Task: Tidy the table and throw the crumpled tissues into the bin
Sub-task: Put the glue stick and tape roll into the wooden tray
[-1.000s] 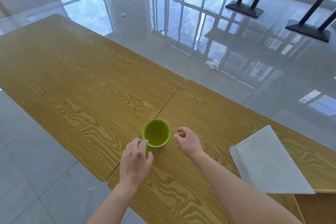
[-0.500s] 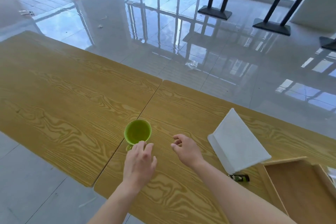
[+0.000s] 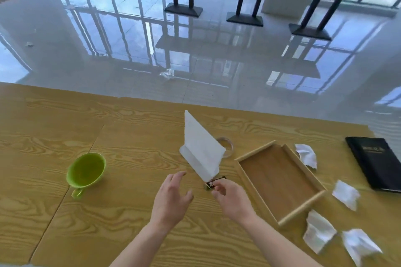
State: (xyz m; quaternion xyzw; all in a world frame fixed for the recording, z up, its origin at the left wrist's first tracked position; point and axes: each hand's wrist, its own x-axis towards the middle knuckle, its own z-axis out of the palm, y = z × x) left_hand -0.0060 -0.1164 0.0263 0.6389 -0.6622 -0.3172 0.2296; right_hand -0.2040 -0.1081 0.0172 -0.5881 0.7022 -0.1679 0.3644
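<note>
Head view, only one available.

- Left hand (image 3: 172, 198): released, fingers spread and relaxed, holding nothing. It sits over the worktop (image 3: 130, 125), just left of the right hand.
- Right hand (image 3: 231, 198): fingers curled, thumb and forefinger pinching the near end of a small dark item (image 3: 213, 182). The item is blurred, so I can't tell what it is. It lies at the near corner of the white stand (image 3: 201, 147).
- White stand: upright folded white panel on a flat base, mid-worktop, leaning away to the left.
- Clear round object (image 3: 227, 145): just behind the stand and partly hidden by it. Ring or dish, can't tell which.
- Crumpled tissues, four pieces, all on the worktop right of the hands and all outside the wooden tray (image 3: 280, 178):
  - first tissue (image 3: 307, 155), just beside the tray's far-right rim
  - second tissue (image 3: 345, 194), off the tray's right corner
  - third tissue (image 3: 319, 231), just beside the tray's near end
  - fourth tissue (image 3: 359, 244), right of the third, near the worktop edge
- Neither hand touches any tissue.
- Wooden tray: shallow, raised rims, lying at an angle right of the right hand.
- Black folder (image 3: 377, 165): flat, far right, beyond the tissues.
- Green cup (image 3: 86, 169): left of the hands, well apart from them, handle toward the camera.
- Floor beyond the worktop: glossy tile with one small scrap of litter (image 3: 167, 73).
</note>
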